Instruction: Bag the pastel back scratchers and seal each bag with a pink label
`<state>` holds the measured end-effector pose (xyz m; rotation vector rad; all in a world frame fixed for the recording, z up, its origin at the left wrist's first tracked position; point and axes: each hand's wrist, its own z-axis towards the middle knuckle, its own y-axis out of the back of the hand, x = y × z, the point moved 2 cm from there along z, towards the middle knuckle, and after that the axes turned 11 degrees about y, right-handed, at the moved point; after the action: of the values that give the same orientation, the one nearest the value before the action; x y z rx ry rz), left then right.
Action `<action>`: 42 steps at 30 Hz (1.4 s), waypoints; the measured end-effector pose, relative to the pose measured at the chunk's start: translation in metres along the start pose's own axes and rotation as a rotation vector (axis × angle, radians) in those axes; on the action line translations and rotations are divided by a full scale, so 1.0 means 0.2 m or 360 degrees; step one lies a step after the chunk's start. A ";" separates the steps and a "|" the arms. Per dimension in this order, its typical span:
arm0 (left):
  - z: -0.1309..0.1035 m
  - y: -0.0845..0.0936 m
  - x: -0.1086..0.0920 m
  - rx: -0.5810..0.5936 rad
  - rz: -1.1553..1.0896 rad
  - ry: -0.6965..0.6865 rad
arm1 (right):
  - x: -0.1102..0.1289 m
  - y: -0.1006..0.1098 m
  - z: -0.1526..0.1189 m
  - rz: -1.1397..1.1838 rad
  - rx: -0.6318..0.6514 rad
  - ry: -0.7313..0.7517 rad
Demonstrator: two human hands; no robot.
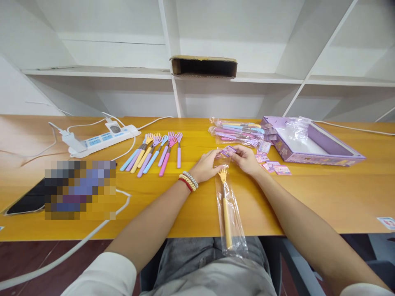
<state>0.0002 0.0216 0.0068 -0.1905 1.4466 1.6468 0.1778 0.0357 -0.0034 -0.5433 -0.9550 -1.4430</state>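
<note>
A yellow back scratcher [226, 218] lies inside a clear plastic bag [237, 228], its handle end reaching past the table's front edge. My left hand [207, 166] is closed on the bag's top end, thumb below and fingers above. Between the fingers of my right hand [246, 160] is a small purple-pink card [228, 151], held at the bag's mouth. From this view I cannot tell whether the card is partly inside the bag. Several loose cards [271, 166] lie to the right of my right hand.
Several unbagged back scratchers [154, 155] lie at left. Behind my hands is a pile of bagged ones [236, 132], beside a purple box [321, 158] holding clear plastic. A power strip [105, 142] with cables stands back left, a cardboard box [203, 65] on the shelf.
</note>
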 end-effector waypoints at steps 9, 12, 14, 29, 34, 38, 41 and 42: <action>0.00 0.00 0.00 -0.0045 0.0045 -0.0015 | 0.01 0.00 0.00 -0.0005 -0.0010 0.0034; -0.01 0.00 0.00 -0.0048 0.0051 -0.0014 | 0.00 0.00 0.00 0.0001 -0.0030 -0.0003; -0.01 0.00 -0.01 -0.0047 0.0050 -0.0011 | -0.01 0.00 0.00 0.0003 -0.0037 -0.0013; 0.00 0.02 -0.02 -0.0100 -0.0178 0.0045 | 0.03 0.00 -0.01 -0.0177 0.0001 -0.0007; 0.00 0.02 -0.02 -0.0103 -0.0224 0.0149 | 0.06 -0.01 -0.01 -0.0265 0.0037 0.0077; 0.00 0.03 -0.02 -0.0149 -0.0267 0.0182 | 0.08 -0.01 -0.01 -0.0281 0.0059 0.0089; 0.01 0.03 -0.02 -0.0191 -0.0257 0.0175 | 0.06 -0.01 -0.01 -0.0289 0.0010 0.0070; 0.01 0.03 -0.01 -0.0198 -0.0258 0.0168 | 0.06 -0.01 -0.01 -0.0283 -0.0023 0.0061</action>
<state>-0.0016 0.0219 0.0133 -0.4594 1.3693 1.6139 0.1744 0.0276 0.0043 -0.4483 -0.9823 -1.6145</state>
